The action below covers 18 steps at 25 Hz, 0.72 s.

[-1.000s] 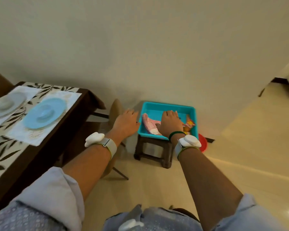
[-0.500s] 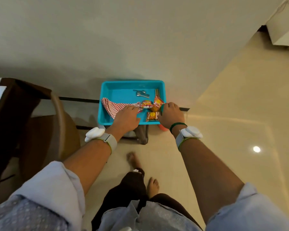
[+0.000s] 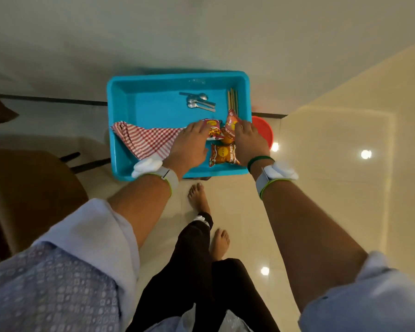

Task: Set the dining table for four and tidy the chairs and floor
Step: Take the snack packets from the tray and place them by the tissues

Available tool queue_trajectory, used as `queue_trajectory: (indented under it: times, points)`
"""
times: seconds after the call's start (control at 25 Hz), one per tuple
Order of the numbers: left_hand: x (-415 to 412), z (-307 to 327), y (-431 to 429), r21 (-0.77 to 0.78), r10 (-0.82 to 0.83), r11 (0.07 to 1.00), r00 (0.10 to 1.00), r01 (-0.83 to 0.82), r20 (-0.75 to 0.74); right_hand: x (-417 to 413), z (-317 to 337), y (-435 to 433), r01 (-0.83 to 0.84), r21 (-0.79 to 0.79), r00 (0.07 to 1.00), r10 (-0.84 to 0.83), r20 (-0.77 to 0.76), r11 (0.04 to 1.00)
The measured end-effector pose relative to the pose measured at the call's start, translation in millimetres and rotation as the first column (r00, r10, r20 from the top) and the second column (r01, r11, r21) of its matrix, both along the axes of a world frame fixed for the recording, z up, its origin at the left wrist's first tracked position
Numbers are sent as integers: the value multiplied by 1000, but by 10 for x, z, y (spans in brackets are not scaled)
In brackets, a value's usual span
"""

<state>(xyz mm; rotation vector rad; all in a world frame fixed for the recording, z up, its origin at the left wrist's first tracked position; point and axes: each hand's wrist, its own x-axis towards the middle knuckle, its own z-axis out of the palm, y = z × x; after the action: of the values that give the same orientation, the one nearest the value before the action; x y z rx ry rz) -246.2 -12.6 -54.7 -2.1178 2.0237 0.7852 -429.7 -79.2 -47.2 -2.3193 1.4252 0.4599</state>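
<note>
Both hands have slid farther into the teal tray [image 3: 177,76], at its near right corner, where the left hand [image 3: 189,146] lays its grip on a red packet [image 3: 213,131], closure unclear, and the right hand [image 3: 249,142] closes its grip on the orange packet [image 3: 231,122]; bunched together, the slick packets could slip to the floor [image 3: 321,168].

We see soft, fairly dim indoor light. Three small round glare spots burn on the glossy floor [image 3: 321,212] at right, and that side glows warm yellow. The far wall [image 3: 201,32] is dull grey, with a faint shadow above the tray [image 3: 153,101]. The chair [image 3: 29,188] at left sits in shade. The centre is sharpest: the spoons [image 3: 197,101] are crisp, and print on the snack packets [image 3: 223,155] reads only partly. The near sleeves [image 3: 58,283] blur and stretch, and the wide lens bends the skirting line [image 3: 46,99].
</note>
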Motion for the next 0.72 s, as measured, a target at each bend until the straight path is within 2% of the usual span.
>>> queue_trajectory:
  times: [0.16, 0.28, 0.44, 0.56, 0.72]
  points:
    - [-35, -540, -313, 9, -58, 998, 998, 58, -9, 160, -374, -383, -307, -76, 949, 300, -96, 949]
    - [-119, -775, -394, 51, -80, 996, 997, 79, 21, 195, -572, -508, -454, -79, 883, 436, -174, 888]
    - [-156, -838, -476, 61, -71, 996, 997, 69, 36, 172, -654, -510, -542, -188, 837, 507, -206, 819]
    - [-85, -622, -503, -1, -4, 1000, 999, 4, -39, 249, -482, -523, -598, -228, 798, 547, -253, 768]
    - [23, -126, -427, -43, 141, 988, 975, -150, -169, 302, -68, -569, -513, -233, 850, 450, -274, 826]
